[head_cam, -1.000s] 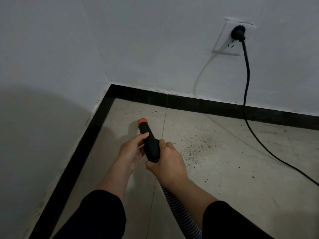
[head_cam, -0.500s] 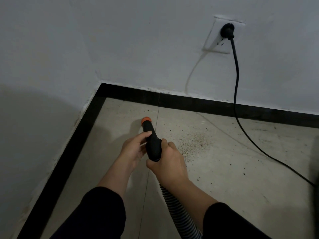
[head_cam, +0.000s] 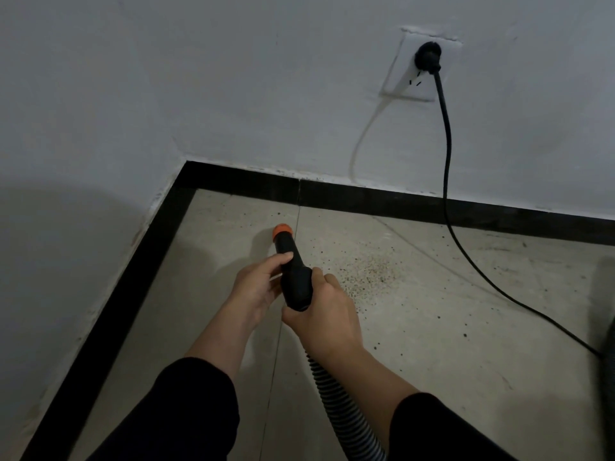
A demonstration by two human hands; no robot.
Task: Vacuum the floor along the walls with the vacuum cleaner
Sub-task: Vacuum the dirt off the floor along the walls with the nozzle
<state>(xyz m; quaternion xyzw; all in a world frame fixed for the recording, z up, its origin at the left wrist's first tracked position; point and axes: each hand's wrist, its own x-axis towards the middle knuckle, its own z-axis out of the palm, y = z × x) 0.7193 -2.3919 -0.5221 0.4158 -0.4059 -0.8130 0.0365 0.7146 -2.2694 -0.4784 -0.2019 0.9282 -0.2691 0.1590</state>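
We are holding the black vacuum handle point(head_cam: 294, 277), orange at its tip: our right hand point(head_cam: 324, 311) is gripping its base and our left hand point(head_cam: 258, 287) is curling around its middle.

The floor point(head_cam: 432, 377) is pale beige tile, scuffed and dull, meeting two white walls at a corner. A black skirting point(head_cam: 399, 201) edges it along both walls. A thin grout line point(head_cam: 274, 361) runs from the far skirting toward the viewer. Right of that line lies a patch of fine dark crumbs point(head_cam: 369, 274), thickest in its middle, with loose specks scattered toward the far wall and to the right. A black cord point(head_cam: 512, 301) comes down the far wall and trails across the tiles to the right edge, where a dark shape point(head_cam: 602, 327) stands, too cropped to identify.
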